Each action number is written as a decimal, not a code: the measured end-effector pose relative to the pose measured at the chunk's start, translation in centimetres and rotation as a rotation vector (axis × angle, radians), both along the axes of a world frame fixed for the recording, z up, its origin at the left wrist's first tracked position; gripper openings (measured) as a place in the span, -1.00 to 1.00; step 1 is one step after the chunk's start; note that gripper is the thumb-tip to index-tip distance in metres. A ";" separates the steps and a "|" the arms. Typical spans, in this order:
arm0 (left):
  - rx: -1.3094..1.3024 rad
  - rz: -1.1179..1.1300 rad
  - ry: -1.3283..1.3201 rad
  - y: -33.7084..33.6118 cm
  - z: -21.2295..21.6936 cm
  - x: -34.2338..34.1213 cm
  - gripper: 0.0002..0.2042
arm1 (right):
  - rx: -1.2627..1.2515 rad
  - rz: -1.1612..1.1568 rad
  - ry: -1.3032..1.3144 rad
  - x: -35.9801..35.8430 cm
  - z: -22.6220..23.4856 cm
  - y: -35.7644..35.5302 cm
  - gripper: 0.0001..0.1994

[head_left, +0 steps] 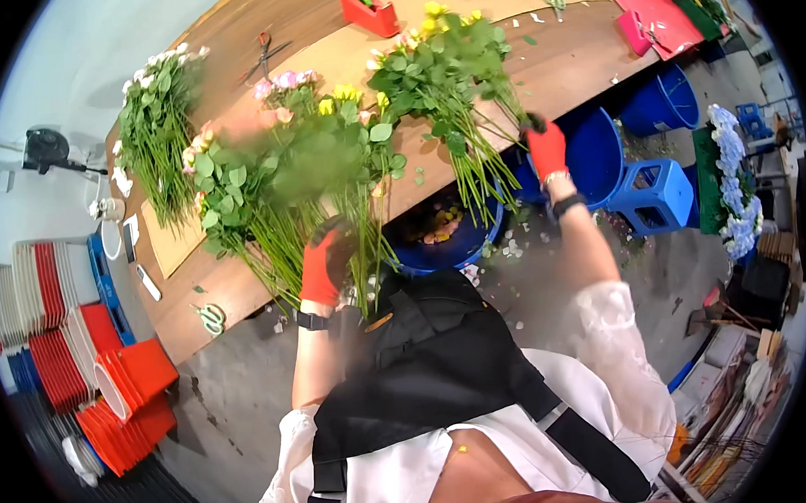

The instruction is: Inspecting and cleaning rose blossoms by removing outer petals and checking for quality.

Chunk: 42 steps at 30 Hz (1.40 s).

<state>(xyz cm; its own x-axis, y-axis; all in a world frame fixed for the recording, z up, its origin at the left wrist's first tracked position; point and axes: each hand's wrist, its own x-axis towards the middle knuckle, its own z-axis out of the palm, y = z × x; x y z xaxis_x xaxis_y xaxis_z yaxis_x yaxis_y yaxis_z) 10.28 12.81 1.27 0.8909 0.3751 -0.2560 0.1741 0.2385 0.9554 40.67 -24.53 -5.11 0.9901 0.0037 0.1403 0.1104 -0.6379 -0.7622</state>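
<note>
Left hand (pixel 321 266), gloved red, raised and clenched around a bunch of flowers (pixel 292 171); right hand (pixel 545 148) stretched out, grasping stems (pixel 476 163) at the table (pixel 583 55) edge.

Flower bunches (pixel 327 156) crowd the worktop's (pixel 574 55) near edge; bare wood lies open toward its far right corner. Below the edge, blue tubs (pixel 597 153) and a stool (pixel 652 196) block the floor
</note>
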 end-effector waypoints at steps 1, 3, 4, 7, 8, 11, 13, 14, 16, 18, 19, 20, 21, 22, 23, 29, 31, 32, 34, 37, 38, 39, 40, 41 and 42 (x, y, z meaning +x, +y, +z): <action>-0.462 0.164 0.159 0.1 -0.4 -1.3 -0.72 | -0.001 -0.024 0.086 1.6 1.3 1.3 -0.59; -0.299 0.224 0.233 0.3 -1.7 -2.1 -0.71 | -0.295 0.013 -0.094 3.8 2.5 2.4 -0.48; -0.233 0.211 0.249 0.1 -2.0 -2.2 -0.71 | -0.435 -0.012 -0.210 4.7 2.0 2.7 -0.48; 0.286 0.179 0.205 0.0 -6.8 -2.6 -0.70 | -0.487 0.050 -0.393 4.2 1.1 6.2 -0.51; 0.579 0.146 0.249 -0.5 -6.8 -2.4 -0.68 | -0.415 0.097 -0.455 3.1 0.9 7.4 -0.53; 1.114 0.111 0.423 -2.2 -5.5 -0.8 -0.55 | -0.106 0.388 -0.268 -5.5 -0.5 13.2 -0.68; 1.191 0.030 0.625 -2.4 -6.3 0.1 -0.48 | -0.036 0.600 -0.047 -12.1 -1.1 17.2 -0.69; 1.189 -0.031 0.656 -2.1 -7.3 0.1 -0.50 | -0.096 0.596 0.115 -15.0 -1.3 19.1 -0.68; 1.186 -0.094 0.681 -1.7 -9.0 0.0 -0.52 | -0.007 0.528 0.414 -18.5 -4.3 21.9 -0.61; 1.096 -0.020 0.622 -1.0 -9.8 -0.4 -0.61 | 0.257 0.408 0.633 -20.6 -5.6 24.8 -0.55; 1.097 -0.019 0.619 -0.8 -10.1 -0.6 -0.61 | 0.355 0.403 0.653 -21.1 -5.9 25.7 -0.52; 1.068 0.017 0.542 -0.5 -10.3 -0.8 -0.65 | 0.325 0.428 0.537 -21.2 -6.2 26.7 -0.54; 1.037 0.054 0.464 -0.3 -10.5 -0.9 -0.70 | 0.326 0.428 0.532 -20.6 -6.4 27.2 -0.54; 0.907 0.032 0.467 -0.2 -8.9 -0.6 -0.72 | 0.284 0.385 0.584 -20.0 -6.4 27.6 -0.56; 0.907 0.035 0.462 0.0 -8.4 -0.6 -0.72 | 0.240 0.344 0.632 -19.6 -5.6 28.0 -0.57; 0.886 0.244 0.517 0.9 -7.8 -1.6 -0.73 | 0.747 0.299 0.607 -18.2 -0.9 27.6 -0.89; 0.945 0.228 0.513 1.2 -8.6 -2.2 -0.73 | 0.668 0.341 0.722 -17.8 1.7 26.9 -0.87; 0.948 0.192 0.533 1.1 -8.5 -1.9 -0.74 | 0.631 0.330 0.663 -16.8 1.1 26.6 -0.83; 0.954 0.192 0.560 0.9 -8.5 -2.0 -0.74 | 0.715 0.319 0.537 -15.9 0.7 25.5 -0.80; 0.966 0.261 0.579 1.5 -8.6 -2.3 -0.75 | 0.704 0.363 0.601 -14.6 2.4 23.6 -0.82; 0.962 0.241 0.574 1.7 -8.5 -2.3 -0.73 | 0.666 0.391 0.548 -14.0 2.4 22.3 -0.82; 0.964 0.236 0.561 1.7 -8.4 -2.3 -0.73 | 0.615 0.331 0.309 -13.6 0.5 21.6 -0.79; 0.999 0.184 0.599 1.9 -8.3 -2.7 -0.71 | 0.741 0.384 0.451 -13.6 1.3 20.8 -0.77; 1.034 0.131 0.633 2.2 -8.2 -2.9 -0.70 | 0.866 0.435 0.591 -13.8 2.4 19.8 -0.75; 1.026 0.079 0.662 2.5 -8.6 -3.1 -0.62 | 0.866 0.498 0.576 -14.1 2.2 18.6 -0.71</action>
<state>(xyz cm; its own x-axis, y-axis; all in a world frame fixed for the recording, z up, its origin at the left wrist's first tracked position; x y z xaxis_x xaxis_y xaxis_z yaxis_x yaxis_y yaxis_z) 7.13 15.27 -7.33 0.6669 0.7166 -0.2044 0.7167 -0.5419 0.4390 26.57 -5.93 -2.95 0.8241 0.5351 -0.1855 -0.3033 0.1403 -0.9425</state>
